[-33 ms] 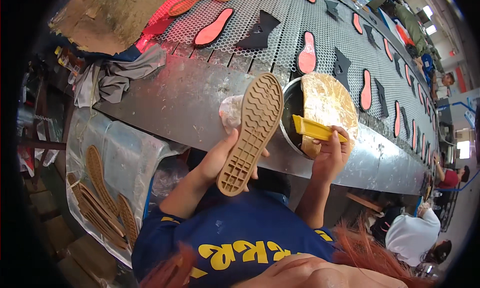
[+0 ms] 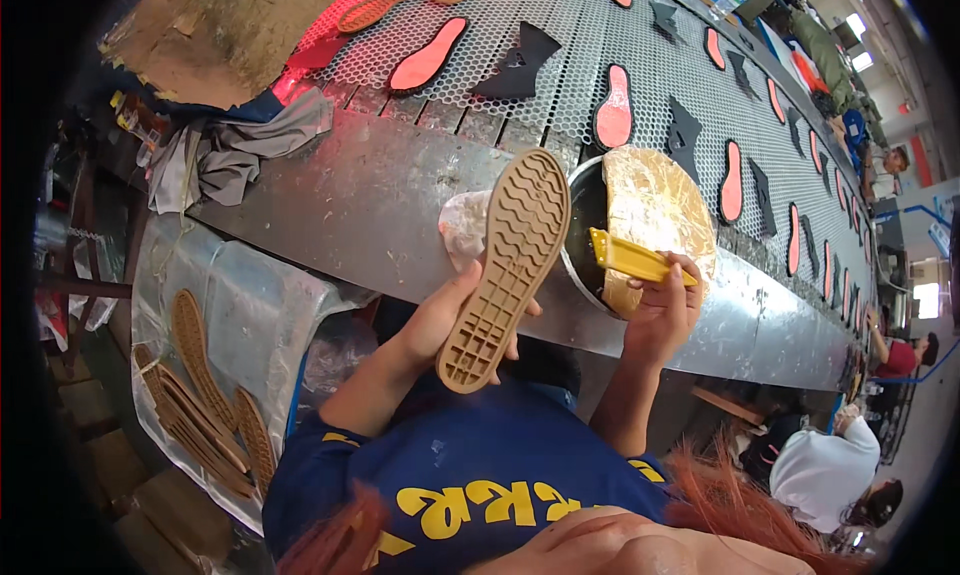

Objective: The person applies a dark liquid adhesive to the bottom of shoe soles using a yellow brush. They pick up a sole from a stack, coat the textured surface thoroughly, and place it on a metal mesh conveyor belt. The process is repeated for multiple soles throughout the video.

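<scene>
My left hand (image 2: 447,313) is closed around a tan rubber shoe sole (image 2: 505,270), held upright at a slant in front of me. Its wavy and gridded tread faces up towards me. Fingertips show past the sole's right edge. My right hand (image 2: 662,315) pinches one end of a flat yellow plastic tool (image 2: 640,260). The tool's other end points left, over the dark opening of a round metal pot (image 2: 572,258). A tan taped cover (image 2: 665,210) lies over the pot's right part. Behind the sole, a whitish crusted cup-like thing (image 2: 462,225) is partly hidden.
A mesh conveyor (image 2: 570,50) carries several pink-topped insoles (image 2: 613,110) and black cut pieces (image 2: 518,63). The metal ledge (image 2: 345,200) runs before me. Tan soles (image 2: 205,365) lie on a plastic-covered stand at left, near a grey cloth (image 2: 235,150). People sit at far right.
The sole has shifted very slightly right. The yellow tool has tilted a little in my right hand, its left end staying above the pot opening.
</scene>
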`<move>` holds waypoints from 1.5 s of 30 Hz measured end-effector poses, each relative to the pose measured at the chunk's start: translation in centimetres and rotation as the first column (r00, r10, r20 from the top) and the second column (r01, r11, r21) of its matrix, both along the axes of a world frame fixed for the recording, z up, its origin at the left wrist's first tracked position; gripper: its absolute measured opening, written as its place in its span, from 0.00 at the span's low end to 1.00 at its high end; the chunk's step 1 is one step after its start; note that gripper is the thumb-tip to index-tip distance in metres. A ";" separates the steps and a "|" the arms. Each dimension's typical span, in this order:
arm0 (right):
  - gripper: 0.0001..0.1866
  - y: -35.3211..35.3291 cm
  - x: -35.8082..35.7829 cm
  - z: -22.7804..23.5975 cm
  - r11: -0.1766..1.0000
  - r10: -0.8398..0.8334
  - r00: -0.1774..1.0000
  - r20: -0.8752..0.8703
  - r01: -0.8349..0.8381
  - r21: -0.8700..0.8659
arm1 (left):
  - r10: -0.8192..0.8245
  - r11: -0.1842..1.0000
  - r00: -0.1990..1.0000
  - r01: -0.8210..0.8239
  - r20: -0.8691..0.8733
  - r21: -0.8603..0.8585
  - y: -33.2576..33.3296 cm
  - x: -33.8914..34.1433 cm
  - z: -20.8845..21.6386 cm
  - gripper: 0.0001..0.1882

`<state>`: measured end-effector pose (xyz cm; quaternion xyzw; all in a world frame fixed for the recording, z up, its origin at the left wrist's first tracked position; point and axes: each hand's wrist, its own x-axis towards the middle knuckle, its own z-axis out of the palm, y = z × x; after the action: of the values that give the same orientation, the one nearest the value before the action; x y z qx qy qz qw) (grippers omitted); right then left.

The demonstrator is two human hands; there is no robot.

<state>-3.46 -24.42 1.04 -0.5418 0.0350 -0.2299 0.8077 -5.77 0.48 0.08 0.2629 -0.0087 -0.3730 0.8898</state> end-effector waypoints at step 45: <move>0.12 -0.4 -4.7 2.8 0.772 0.135 0.938 0.321 0.103 -0.627 | -0.056 0.991 0.978 0.029 0.199 0.132 -6.1 -2.1 2.8 0.42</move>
<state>-8.20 -24.84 3.82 -0.7331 -0.1922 -0.3131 0.5723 -7.85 -5.58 2.87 0.3561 -0.0807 -0.3631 0.8572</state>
